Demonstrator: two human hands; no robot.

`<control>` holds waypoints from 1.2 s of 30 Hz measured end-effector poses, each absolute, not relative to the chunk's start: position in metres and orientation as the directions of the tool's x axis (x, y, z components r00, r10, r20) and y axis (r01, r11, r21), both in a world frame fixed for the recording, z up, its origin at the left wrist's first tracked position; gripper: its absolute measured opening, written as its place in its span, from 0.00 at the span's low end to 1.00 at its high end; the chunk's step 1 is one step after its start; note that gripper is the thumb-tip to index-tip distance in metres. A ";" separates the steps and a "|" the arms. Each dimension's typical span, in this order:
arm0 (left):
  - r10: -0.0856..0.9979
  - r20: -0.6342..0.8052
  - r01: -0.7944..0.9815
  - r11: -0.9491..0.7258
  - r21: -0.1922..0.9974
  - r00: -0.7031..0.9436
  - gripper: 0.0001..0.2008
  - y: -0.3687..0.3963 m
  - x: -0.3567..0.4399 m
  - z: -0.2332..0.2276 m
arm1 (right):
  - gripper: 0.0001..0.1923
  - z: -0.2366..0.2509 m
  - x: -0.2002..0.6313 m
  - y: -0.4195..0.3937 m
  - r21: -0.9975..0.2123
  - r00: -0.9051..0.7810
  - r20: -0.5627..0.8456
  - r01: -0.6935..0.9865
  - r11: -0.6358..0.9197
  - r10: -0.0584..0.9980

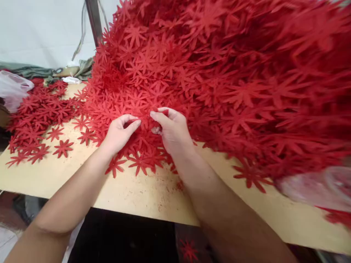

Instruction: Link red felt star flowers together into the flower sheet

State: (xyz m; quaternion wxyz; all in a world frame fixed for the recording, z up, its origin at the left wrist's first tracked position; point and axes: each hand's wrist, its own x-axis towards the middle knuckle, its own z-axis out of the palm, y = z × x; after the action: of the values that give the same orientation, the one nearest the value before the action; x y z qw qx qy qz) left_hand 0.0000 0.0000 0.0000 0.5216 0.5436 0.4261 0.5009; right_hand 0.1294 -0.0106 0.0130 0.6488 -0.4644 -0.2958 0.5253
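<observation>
A huge heap of red star-shaped fabric flowers [219, 73] covers the right and back of a tan board table [142, 193]. My left hand [119, 132] and my right hand [171, 129] rest at the heap's front foot, fingertips nearly meeting. Both pinch at red flowers [145, 120] between them; the exact pieces held are hard to separate from the pile. Loose flowers [139, 160] lie under my wrists.
A smaller spread of red flowers [38, 117] lies at the table's left. A clear plastic bag [12, 91] sits at the far left, another plastic bag [315, 186] at the right edge. A metal post [93, 18] and crumpled cloth [68, 71] stand behind. One flower [189, 250] lies below the table's front edge.
</observation>
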 end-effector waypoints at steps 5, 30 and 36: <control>0.987 0.019 -0.084 -0.006 0.996 0.161 0.11 -0.004 0.000 0.007 | 0.09 0.009 0.132 -0.009 -0.909 0.307 -0.070 -0.412 0.066 0.949; 0.996 0.051 -0.038 -0.048 0.998 0.072 0.20 -0.003 -0.003 0.009 | 0.15 0.009 0.133 -0.014 -0.983 0.083 0.126 -0.124 0.136 0.989; 0.992 0.095 -0.030 -0.093 0.995 0.077 0.21 -0.002 -0.003 0.008 | 0.12 0.012 0.128 -0.018 -0.973 0.053 0.080 -0.211 0.089 0.995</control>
State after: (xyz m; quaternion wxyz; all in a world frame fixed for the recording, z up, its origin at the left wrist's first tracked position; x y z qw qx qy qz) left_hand -0.0034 -0.0019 0.0080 0.5015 0.5356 0.4493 0.5096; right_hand 0.1283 -0.0176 0.0118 0.5824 -0.4329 -0.4531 0.5178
